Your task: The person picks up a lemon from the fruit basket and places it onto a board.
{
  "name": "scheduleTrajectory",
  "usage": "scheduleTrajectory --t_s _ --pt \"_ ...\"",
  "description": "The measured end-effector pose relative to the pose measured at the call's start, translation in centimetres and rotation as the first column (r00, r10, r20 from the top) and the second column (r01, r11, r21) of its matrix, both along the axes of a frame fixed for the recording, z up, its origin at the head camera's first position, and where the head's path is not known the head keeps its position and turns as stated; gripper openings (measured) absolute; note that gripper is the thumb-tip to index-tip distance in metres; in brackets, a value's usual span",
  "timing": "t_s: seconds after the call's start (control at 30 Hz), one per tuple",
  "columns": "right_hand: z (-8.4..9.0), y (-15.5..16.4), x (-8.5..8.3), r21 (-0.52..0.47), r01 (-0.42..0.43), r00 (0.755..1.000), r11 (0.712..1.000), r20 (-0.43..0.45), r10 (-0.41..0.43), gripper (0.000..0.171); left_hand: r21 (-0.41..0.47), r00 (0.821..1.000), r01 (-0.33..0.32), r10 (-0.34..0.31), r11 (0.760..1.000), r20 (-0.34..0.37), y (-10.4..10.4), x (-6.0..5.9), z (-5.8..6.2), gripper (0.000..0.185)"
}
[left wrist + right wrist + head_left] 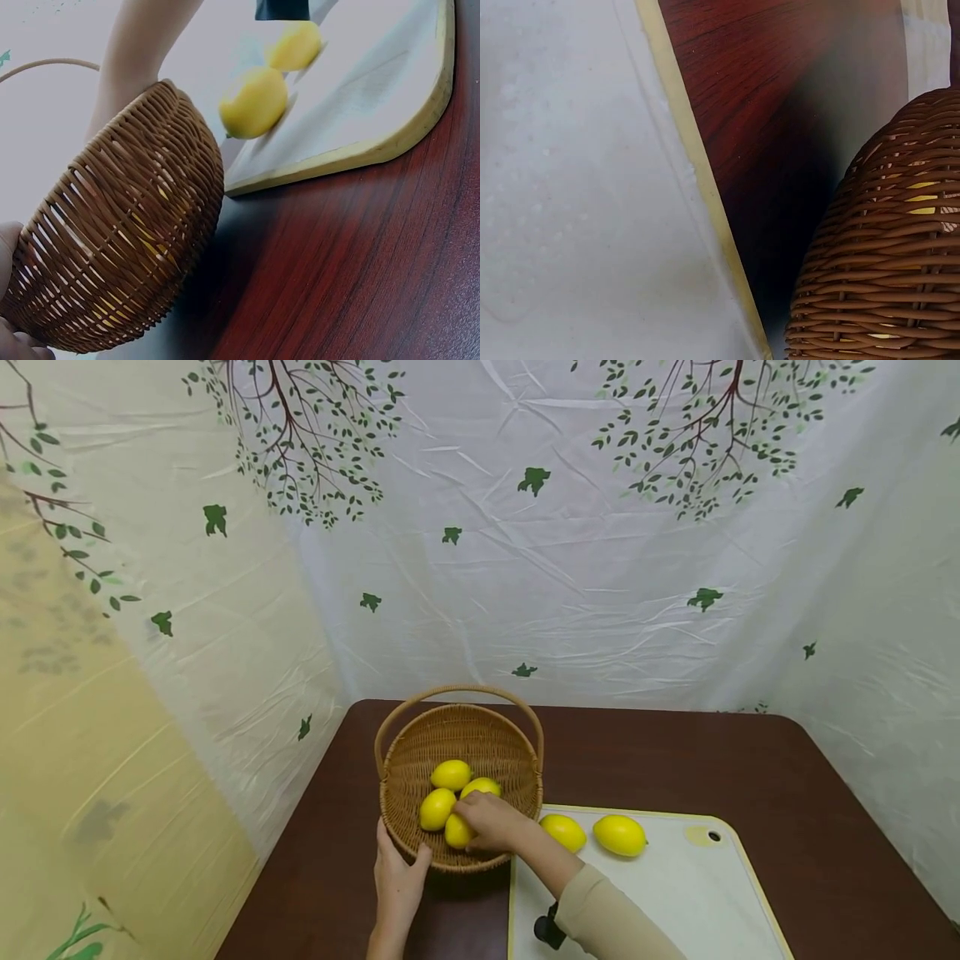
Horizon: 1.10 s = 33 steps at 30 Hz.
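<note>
A wicker basket [405, 760] with a hoop handle is tipped toward me at the table's left, its opening facing me. Several yellow lemons [451, 774] lie inside it. My left hand [397, 881] holds the basket's near left rim, thumb on one side; its fingers [11, 341] show at the lower left in the left wrist view. Reaching into the basket, my right hand [491, 822] has its fingers curled over a lemon [458, 832] near the front. In the right wrist view the basket wall [885, 277] shows, and the right hand's grip is hidden there.
Right of the basket lies a white cutting board [675, 893] with a yellow edge. Two lemons [620, 836] rest along its far left part. The dark wooden table [660, 752] reaches back to a leaf-printed white curtain [570, 577].
</note>
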State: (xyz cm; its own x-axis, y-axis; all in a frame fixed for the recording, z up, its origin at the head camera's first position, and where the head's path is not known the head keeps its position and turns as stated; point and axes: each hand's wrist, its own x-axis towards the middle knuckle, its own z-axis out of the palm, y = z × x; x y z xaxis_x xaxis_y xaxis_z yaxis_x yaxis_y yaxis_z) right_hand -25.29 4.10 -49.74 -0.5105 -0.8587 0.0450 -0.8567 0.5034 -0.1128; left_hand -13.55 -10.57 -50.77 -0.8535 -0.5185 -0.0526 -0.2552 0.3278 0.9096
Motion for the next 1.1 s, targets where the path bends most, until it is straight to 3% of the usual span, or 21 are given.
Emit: scheduleTrajectory --t_s 1.1 --pt "1.8 1.7 0.3 -0.095 0.006 0.998 0.995 -0.060 -0.012 0.062 -0.020 1.000 0.010 -0.010 1.000 0.010 0.2 0.0 0.0 0.086"
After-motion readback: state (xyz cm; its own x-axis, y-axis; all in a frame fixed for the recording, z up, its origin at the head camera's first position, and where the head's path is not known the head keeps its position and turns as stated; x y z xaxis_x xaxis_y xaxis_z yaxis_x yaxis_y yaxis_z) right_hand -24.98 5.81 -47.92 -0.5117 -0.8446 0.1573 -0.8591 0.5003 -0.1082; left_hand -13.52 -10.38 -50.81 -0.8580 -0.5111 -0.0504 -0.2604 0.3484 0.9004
